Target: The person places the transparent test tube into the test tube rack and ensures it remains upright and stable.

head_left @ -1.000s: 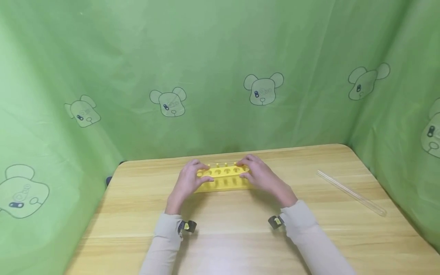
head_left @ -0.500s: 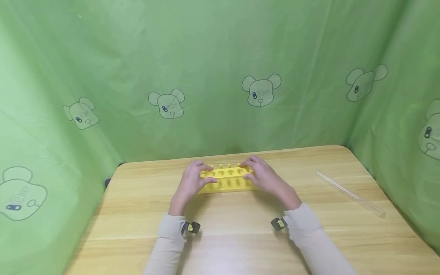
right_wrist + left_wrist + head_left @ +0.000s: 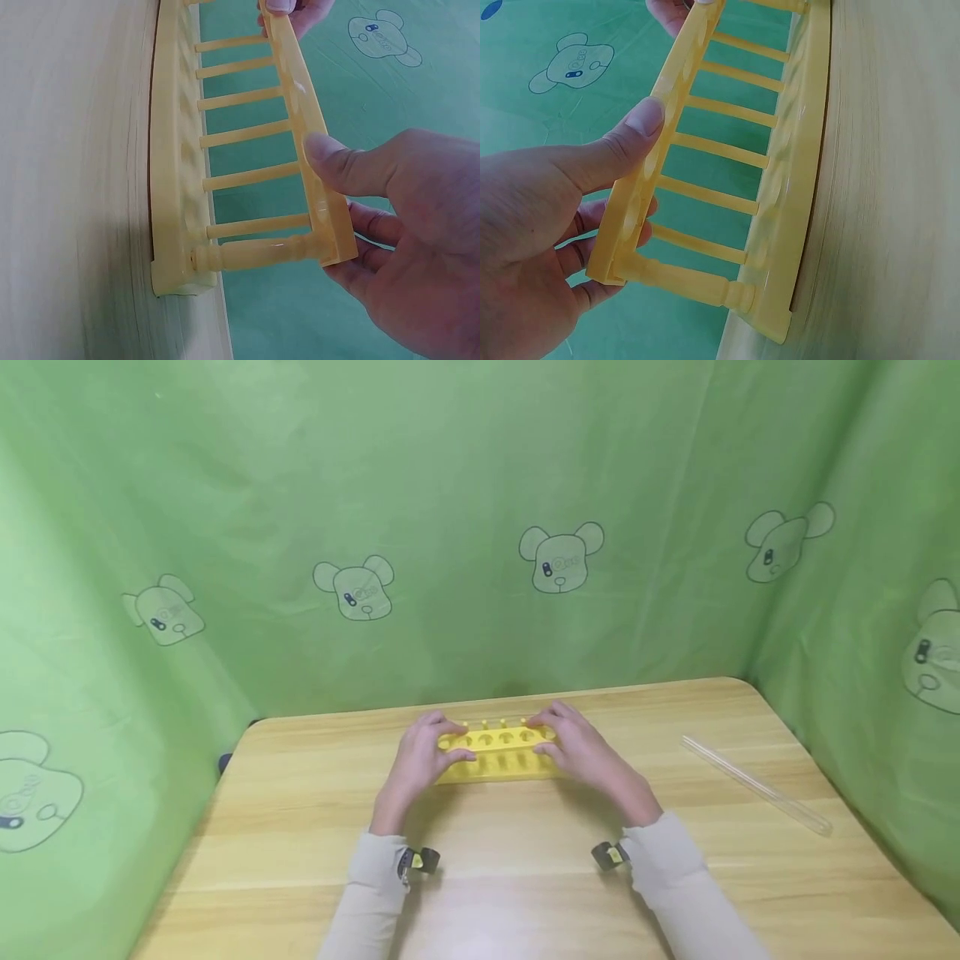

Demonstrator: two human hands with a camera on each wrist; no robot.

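A yellow plastic test tube rack (image 3: 495, 741) stands upright near the far edge of the wooden table, its row of round holes on top and a row of pegs behind. My left hand (image 3: 420, 757) grips the left end of its top bar, thumb on the near side and fingers behind. At the opposite end, my right hand (image 3: 585, 747) holds the same bar in a mirrored grip. Both wrist views show the rack's end post (image 3: 682, 281) and thin rods between top bar and base (image 3: 176, 165). The base sits at the tabletop.
A clear glass test tube (image 3: 757, 785) lies slanted on the right side of the table (image 3: 510, 893). Green curtains (image 3: 450, 460) printed with bear heads close in the back and both sides. Each wrist wears a small black camera (image 3: 606, 856).
The rack and both hands have shifted slightly to the right along the table, mostly in the first half second. The grip on the rack stays the same, and the test tube has not moved.
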